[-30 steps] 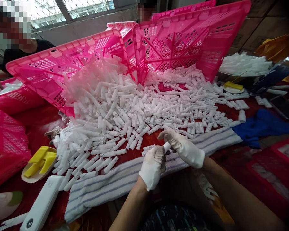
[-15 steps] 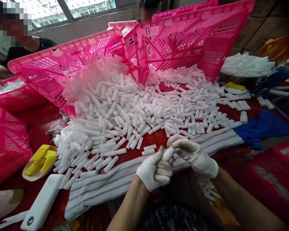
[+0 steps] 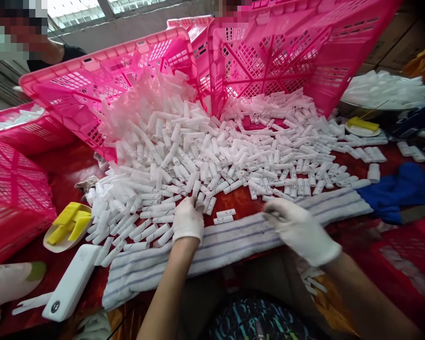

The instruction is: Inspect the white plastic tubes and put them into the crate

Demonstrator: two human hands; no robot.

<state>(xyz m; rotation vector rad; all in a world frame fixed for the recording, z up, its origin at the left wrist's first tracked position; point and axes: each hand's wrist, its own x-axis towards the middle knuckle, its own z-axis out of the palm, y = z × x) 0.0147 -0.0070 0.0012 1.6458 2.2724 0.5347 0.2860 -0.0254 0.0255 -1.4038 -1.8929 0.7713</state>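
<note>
My left hand [image 3: 188, 221], in a white glove, reaches into the near edge of a heap of short white tubes [image 3: 184, 156]. Its fingers close on a white tube [image 3: 200, 198], partly hidden by the glove. To the right, my gloved right hand [image 3: 301, 230] hovers over the striped towel [image 3: 233, 241], fingers curled towards the thumb. Whatever its fingertips hold, if anything, is hidden. Between the hands two tubes with dark marks [image 3: 225, 216] lie side by side on the red table [image 3: 239, 204].
Pink crates [image 3: 269, 56] lean behind the heap. At the left are a dish with yellow pieces [image 3: 69, 224] and a white device [image 3: 72, 281]. A blue cloth [image 3: 396, 191] lies at the right, below a bowl of white pieces [image 3: 386, 92]. A co-worker's arm [image 3: 55, 52] shows at the back left.
My hands have moved apart from the white tube they held together. The left went leftward to the heap; the right shifted slightly right. The camera view has shifted a little.
</note>
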